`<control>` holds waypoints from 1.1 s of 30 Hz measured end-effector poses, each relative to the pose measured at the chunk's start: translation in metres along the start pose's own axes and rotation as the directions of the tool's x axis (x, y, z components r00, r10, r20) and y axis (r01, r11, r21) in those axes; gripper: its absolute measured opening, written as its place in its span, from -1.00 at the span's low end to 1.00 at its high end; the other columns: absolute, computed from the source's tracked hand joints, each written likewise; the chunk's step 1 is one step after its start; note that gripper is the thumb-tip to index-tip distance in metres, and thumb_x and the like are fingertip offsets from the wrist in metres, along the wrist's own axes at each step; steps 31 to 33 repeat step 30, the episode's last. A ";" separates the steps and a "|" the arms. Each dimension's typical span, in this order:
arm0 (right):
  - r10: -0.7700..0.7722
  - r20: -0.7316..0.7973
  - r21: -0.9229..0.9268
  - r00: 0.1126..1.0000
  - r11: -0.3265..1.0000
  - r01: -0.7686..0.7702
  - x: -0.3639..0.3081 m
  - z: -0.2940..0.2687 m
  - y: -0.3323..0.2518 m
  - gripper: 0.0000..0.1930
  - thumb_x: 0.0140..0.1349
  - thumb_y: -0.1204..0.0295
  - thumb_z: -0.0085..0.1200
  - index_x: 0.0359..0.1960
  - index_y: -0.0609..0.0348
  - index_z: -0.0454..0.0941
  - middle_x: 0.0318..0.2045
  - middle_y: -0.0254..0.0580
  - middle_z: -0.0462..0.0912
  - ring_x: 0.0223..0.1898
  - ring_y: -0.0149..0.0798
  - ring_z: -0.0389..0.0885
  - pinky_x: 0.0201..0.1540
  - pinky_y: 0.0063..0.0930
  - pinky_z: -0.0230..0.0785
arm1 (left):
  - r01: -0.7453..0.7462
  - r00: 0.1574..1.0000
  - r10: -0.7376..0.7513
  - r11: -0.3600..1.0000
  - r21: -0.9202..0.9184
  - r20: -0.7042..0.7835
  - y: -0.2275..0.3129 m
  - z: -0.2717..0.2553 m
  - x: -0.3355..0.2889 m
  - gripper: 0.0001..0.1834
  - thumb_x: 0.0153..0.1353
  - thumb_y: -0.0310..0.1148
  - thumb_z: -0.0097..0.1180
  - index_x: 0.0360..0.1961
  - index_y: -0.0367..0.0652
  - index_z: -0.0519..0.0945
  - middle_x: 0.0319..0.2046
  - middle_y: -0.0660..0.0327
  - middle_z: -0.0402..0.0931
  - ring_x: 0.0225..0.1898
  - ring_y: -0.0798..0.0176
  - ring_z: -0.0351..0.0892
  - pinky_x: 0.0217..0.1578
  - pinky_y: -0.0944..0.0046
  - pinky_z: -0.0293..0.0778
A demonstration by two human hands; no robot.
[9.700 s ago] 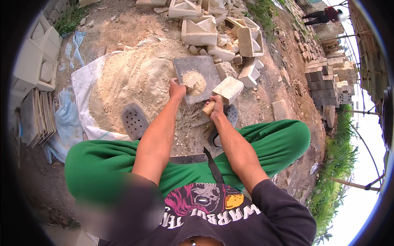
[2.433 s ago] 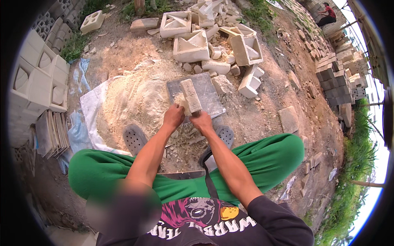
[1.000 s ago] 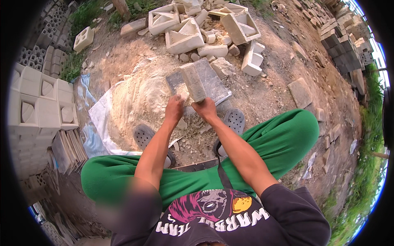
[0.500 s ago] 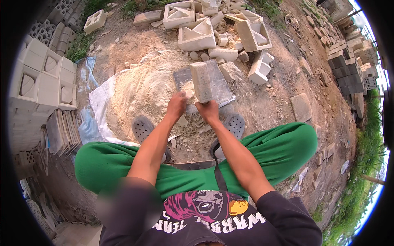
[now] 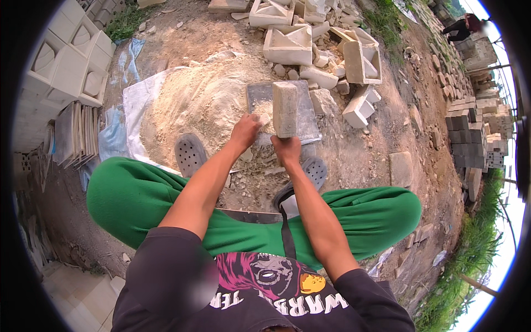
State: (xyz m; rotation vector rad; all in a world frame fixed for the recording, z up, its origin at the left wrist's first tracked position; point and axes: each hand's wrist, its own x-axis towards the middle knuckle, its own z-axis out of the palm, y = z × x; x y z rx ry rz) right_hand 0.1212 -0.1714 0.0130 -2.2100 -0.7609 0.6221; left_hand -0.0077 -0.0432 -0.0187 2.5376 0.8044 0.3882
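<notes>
My right hand (image 5: 286, 149) is closed at the near end of a worn, dusty rectangular block (image 5: 285, 109), perhaps a mallet head; any handle is hidden by the hand. The block is above a dark flat slab (image 5: 307, 105) on the ground. My left hand (image 5: 245, 131) is closed, with its fingertips at a small pale stone chunk (image 5: 264, 118) over the slab's left part. Crumbs and pale powder lie around the chunk. Left of the slab spreads a heap of pale powder (image 5: 193, 99) on a white sheet (image 5: 135, 113).
Broken pale moulded blocks (image 5: 287, 45) and rubble are piled beyond the slab. My grey clogs (image 5: 189, 155) flank the rubble in front of me. Moulded blocks (image 5: 91, 83) are stacked at left, grey bricks (image 5: 467, 133) at right. A person (image 5: 467, 26) is at the far right.
The view has shifted, so the ground and piles appear displaced. Both hands stay close to the slab, and the right still holds the block. A person has come into view at the far right.
</notes>
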 end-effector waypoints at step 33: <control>0.089 0.039 0.000 0.995 0.996 -0.089 0.010 -0.020 -0.033 -0.68 -0.01 0.24 0.27 -0.36 0.29 0.74 -0.49 0.06 0.75 -0.37 0.00 0.78 -0.20 -0.20 0.53 | 0.194 0.963 -0.197 0.980 0.034 0.185 0.015 -0.013 0.001 -0.71 0.08 -0.44 0.21 -0.13 -0.06 0.75 0.09 0.20 0.55 0.19 0.06 0.45 0.05 0.17 0.61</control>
